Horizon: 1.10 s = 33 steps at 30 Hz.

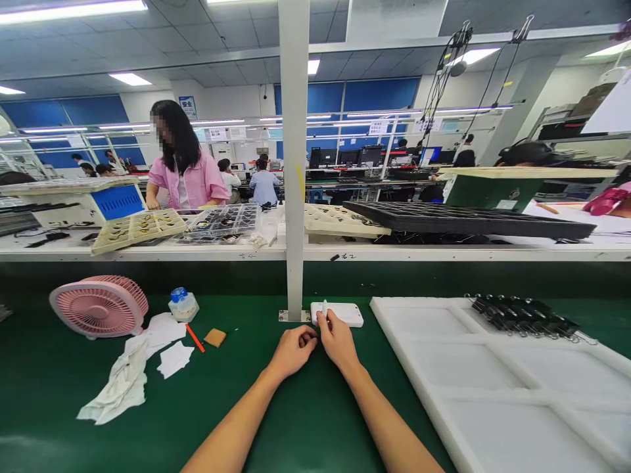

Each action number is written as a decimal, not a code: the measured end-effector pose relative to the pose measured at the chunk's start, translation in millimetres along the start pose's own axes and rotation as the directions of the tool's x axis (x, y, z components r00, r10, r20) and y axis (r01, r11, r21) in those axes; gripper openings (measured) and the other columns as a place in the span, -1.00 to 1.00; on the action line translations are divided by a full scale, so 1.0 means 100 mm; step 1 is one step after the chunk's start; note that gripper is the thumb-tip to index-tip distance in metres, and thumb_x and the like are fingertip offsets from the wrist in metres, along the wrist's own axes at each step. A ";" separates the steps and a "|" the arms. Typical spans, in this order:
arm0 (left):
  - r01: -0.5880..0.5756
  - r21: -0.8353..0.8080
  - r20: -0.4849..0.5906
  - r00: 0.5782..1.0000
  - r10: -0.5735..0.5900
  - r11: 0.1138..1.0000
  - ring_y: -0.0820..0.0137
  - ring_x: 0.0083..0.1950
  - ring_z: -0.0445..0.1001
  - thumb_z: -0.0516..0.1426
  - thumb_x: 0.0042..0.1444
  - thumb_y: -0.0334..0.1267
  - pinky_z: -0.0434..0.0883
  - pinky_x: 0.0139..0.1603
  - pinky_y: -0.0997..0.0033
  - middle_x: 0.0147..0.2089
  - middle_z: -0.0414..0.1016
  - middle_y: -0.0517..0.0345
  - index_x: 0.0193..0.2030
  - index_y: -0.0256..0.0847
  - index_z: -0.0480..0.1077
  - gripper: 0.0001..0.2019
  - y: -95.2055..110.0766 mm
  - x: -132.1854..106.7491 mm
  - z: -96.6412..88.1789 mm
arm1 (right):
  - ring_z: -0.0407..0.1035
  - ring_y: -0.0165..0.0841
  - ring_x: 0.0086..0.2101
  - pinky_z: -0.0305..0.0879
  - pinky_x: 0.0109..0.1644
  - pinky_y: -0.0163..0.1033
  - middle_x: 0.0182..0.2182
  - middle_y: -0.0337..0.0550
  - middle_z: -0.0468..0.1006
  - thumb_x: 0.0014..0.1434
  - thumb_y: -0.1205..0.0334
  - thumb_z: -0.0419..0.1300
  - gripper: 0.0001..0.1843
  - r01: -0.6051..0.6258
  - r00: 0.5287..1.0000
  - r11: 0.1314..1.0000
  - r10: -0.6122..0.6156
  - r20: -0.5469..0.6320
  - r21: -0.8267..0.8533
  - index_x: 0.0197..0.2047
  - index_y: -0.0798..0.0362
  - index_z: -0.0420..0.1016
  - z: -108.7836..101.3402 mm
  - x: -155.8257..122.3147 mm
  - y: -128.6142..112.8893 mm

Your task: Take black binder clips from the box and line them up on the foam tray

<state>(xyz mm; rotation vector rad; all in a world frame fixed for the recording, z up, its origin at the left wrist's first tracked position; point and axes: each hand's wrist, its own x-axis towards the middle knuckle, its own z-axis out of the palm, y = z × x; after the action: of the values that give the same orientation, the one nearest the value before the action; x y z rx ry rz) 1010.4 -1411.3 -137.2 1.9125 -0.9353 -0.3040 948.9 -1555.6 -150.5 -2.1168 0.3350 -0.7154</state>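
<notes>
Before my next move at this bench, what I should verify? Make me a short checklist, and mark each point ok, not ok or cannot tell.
1. Slim white stick pinched in right hand: ok.
2. Left hand empty: cannot tell, its curled fingers hide the palm.
3. White rounded rectangular block lying flat on green bench mat: ok.
4. Black clip-like parts resting on white foam tray: ok.
5. Pink plastic desk fan apart from the hands: ok.
</notes>
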 end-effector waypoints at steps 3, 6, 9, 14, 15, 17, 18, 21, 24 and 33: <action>0.007 0.006 -0.002 1.000 -0.007 1.000 0.44 -0.44 0.34 0.13 0.17 -0.21 0.25 -0.37 0.45 -0.40 0.49 0.18 -0.16 -0.23 0.55 -0.78 0.00 0.00 0.00 | 0.40 -0.23 -0.43 0.04 -0.35 -0.25 -0.44 -0.19 0.53 0.43 -0.17 -0.12 -0.53 -0.011 1.000 1.000 0.011 0.002 -0.004 -0.35 -0.02 0.24 0.00 0.02 0.03; 0.009 0.005 -0.006 1.000 -0.009 1.000 0.44 -0.44 0.34 0.13 0.16 -0.20 0.25 -0.37 0.45 -0.39 0.49 0.17 -0.17 -0.23 0.55 -0.78 0.00 0.01 -0.01 | 0.40 -0.24 -0.41 0.04 -0.36 -0.25 -0.41 -0.19 0.55 0.43 -0.16 -0.12 -0.53 -0.023 1.000 1.000 0.023 -0.002 -0.006 -0.35 -0.02 0.27 -0.01 0.04 0.04; 0.009 0.002 -0.005 1.000 -0.009 1.000 0.44 -0.44 0.35 0.13 0.16 -0.20 0.25 -0.37 0.44 -0.39 0.49 0.17 -0.16 -0.24 0.55 -0.77 0.00 0.00 0.00 | 0.37 -0.25 -0.45 0.02 -0.38 -0.25 -0.47 -0.21 0.51 0.42 -0.16 -0.11 -0.53 -0.036 0.999 0.998 0.035 -0.018 -0.042 -0.37 -0.02 0.27 -0.03 0.04 0.01; 0.011 0.002 -0.004 1.000 -0.011 1.000 0.43 -0.43 0.35 0.13 0.16 -0.20 0.25 -0.36 0.44 -0.39 0.49 0.17 -0.16 -0.23 0.55 -0.77 0.01 -0.01 0.00 | 0.25 -0.31 -0.55 -0.01 -0.42 -0.27 -0.58 -0.28 0.38 0.32 -0.15 0.07 -0.60 -0.075 0.993 0.992 0.066 -0.094 -0.098 -0.38 -0.01 0.33 -0.06 0.01 -0.06; 0.010 0.003 -0.005 1.000 -0.010 1.000 0.43 -0.43 0.36 0.13 0.16 -0.20 0.25 -0.36 0.44 -0.39 0.49 0.17 -0.16 -0.23 0.55 -0.77 0.01 0.00 0.00 | 0.25 -0.32 -0.55 -0.01 -0.42 -0.27 -0.57 -0.29 0.38 0.31 -0.15 0.08 -0.60 -0.071 0.992 0.994 0.061 -0.109 -0.088 -0.37 -0.01 0.34 -0.06 0.01 -0.06; 0.012 0.005 -0.006 1.000 -0.012 1.000 0.43 -0.43 0.35 0.13 0.17 -0.20 0.25 -0.36 0.44 -0.39 0.49 0.17 -0.15 -0.23 0.55 -0.77 0.01 0.00 0.00 | 0.23 -0.33 -0.56 -0.01 -0.42 -0.27 -0.57 -0.29 0.38 0.31 -0.16 0.07 -0.59 -0.056 0.990 0.996 0.046 -0.132 -0.067 -0.37 -0.01 0.35 -0.07 0.01 -0.07; 0.013 0.007 -0.006 1.000 -0.013 1.000 0.43 -0.43 0.36 0.13 0.17 -0.20 0.25 -0.36 0.44 -0.39 0.49 0.17 -0.15 -0.23 0.55 -0.77 0.00 0.00 0.00 | 0.22 -0.33 -0.57 -0.01 -0.43 -0.27 -0.57 -0.29 0.37 0.32 -0.16 0.06 -0.59 -0.047 0.990 0.997 0.039 -0.138 -0.061 -0.37 -0.01 0.35 -0.07 0.01 -0.07; 0.012 0.011 -0.008 1.000 -0.012 1.000 0.43 -0.43 0.36 0.13 0.17 -0.20 0.26 -0.36 0.44 -0.39 0.49 0.17 -0.16 -0.22 0.55 -0.78 0.00 0.00 0.00 | 0.16 -0.35 -0.60 -0.04 -0.45 -0.27 -0.62 -0.33 0.30 0.34 -0.18 0.04 -0.56 -0.027 0.990 0.999 0.021 -0.138 -0.045 -0.38 -0.01 0.31 -0.06 0.01 -0.06; 0.006 0.010 -0.010 1.000 -0.006 1.000 0.42 -0.42 0.36 0.13 0.17 -0.21 0.26 -0.36 0.44 -0.40 0.49 0.16 -0.16 -0.23 0.55 -0.78 0.00 -0.01 0.01 | 0.13 -0.35 -0.60 -0.04 -0.45 -0.27 -0.64 -0.34 0.24 0.37 -0.20 0.02 -0.53 0.006 0.990 1.000 -0.008 -0.144 -0.019 -0.40 -0.01 0.27 -0.06 0.00 -0.05; 0.016 0.004 -0.008 1.000 -0.016 1.000 0.43 -0.43 0.35 0.13 0.16 -0.21 0.26 -0.36 0.43 -0.39 0.49 0.16 -0.16 -0.23 0.55 -0.78 0.00 0.00 0.00 | 0.23 -0.31 -0.55 -0.04 -0.43 -0.26 -0.59 -0.26 0.36 0.40 -0.20 -0.05 -0.50 -0.002 0.995 1.000 0.003 -0.103 0.017 -0.42 0.00 0.19 -0.03 0.03 0.02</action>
<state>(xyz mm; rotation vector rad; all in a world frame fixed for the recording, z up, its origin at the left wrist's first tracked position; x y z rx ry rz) 1010.5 -1411.6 -137.6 1.9241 -0.9165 -0.3042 949.4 -1560.4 -149.4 -2.0679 0.3864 -0.8253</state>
